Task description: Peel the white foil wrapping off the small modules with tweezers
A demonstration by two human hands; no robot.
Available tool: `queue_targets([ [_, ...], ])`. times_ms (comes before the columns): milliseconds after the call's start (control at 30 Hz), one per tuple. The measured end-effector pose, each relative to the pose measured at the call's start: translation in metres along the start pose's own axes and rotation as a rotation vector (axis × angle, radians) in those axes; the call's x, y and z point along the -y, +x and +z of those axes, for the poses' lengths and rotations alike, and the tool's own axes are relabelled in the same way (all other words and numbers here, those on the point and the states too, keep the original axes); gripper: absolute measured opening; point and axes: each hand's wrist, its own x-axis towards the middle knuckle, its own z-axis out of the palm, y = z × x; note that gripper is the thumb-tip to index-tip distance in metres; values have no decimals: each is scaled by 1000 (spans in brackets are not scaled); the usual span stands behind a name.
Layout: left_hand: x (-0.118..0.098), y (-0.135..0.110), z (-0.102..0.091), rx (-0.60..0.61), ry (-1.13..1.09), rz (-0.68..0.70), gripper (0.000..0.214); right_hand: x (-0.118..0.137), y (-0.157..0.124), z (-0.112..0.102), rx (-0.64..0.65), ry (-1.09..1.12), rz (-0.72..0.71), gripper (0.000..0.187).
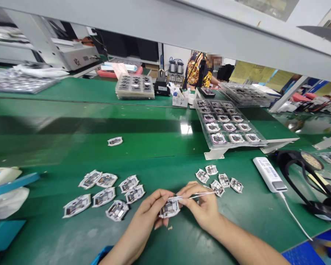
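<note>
Along the green surface (71, 235), we note a clear tray (231, 144) of modules and two groups of loose white-backed circuit modules (103, 197). Our left forearm (124, 246) and right forearm (237, 243) angle inward, wrists low. Left fingers (160, 195) pinch closed on one circuit module (169, 209); right fingers (190, 191) close on slim tweezers (204, 194), tips at its edge. We judge two risks: slipping tweezers could scratch the board or flick it away; a loose pinch could drop it among the others.

Clear plastic tray (237, 146), white power bank (269, 174), green conveyor belt (71, 147)
</note>
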Motion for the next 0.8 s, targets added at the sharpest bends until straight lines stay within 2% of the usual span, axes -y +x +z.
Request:
queue_targets([
  [100,0,0,-1,4,12,-1,32,1,-1,1,-8,83,101,4],
  [300,4,1,-3,43,37,12,29,2,1,1,15,122,194,7],
  [567,6,2,-2,31,77,35,34,9,2,-4,80,-72,160,4],
  [800,4,2,-3,44,47,26,37,1,2,-1,39,115,253,13],
])
